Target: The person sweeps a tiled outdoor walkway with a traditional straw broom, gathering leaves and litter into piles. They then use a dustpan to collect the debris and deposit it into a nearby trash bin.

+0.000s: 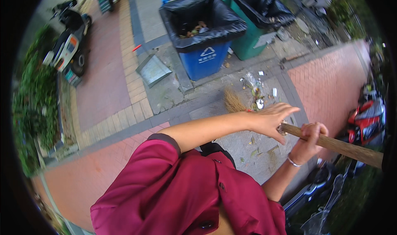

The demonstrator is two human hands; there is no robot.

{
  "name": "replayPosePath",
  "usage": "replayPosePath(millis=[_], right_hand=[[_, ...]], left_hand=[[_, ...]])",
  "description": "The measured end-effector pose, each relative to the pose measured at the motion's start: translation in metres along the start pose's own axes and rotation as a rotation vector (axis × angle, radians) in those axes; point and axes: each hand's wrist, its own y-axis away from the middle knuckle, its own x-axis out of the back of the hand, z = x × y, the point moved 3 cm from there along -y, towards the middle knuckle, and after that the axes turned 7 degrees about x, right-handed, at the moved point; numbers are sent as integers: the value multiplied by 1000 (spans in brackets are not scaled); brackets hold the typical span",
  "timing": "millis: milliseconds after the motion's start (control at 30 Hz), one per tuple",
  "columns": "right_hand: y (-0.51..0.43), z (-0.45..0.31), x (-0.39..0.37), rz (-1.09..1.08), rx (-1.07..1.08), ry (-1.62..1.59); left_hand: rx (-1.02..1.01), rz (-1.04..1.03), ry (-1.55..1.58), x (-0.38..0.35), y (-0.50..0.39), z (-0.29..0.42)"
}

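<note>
My left hand is spread, thumb and fingers apart, at the bound end of a thick wooden stick. My right hand, with a bracelet at the wrist, grips the stick just beyond it. Straw broom bristles rest on the paving behind my left forearm; the arm hides whether stick and bristles join. Beside them lies scattered litter, with leaves, white scraps and clear plastic. A metal dustpan with a red-tipped handle sits on the ground further left.
A blue bin lined with a black bag holds some waste; a green bin, also bag-lined, stands beside it. A scooter is parked at left, a red vehicle at right. Dark vehicle parts lie close at lower right.
</note>
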Motion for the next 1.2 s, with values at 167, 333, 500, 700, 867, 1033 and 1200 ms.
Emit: replayPosePath(millis=[167,333,500,700,867,1033,1200], right_hand=[[-66,-57,14,-11,287,-177],[-94,-77,50,26,222,-477],[-120,-48,53,-130,360,-554],[-192,12,24,-124,447,-440],[-250,72,26,85,412,-520],[-311,132,13,-116,469,-966],[-345,172,29,-25,368,-814]], left_hand=[[-23,-162,-32,-47,-40,-57],[-198,-247,120,-51,-93,-56],[-294,-106,73,-41,-136,-82],[-325,231,-200,-3,-204,-158],[-204,62,-92,46,-265,-211],[-209,-99,-89,71,-307,-265],[-243,74,-271,94,-346,-297]])
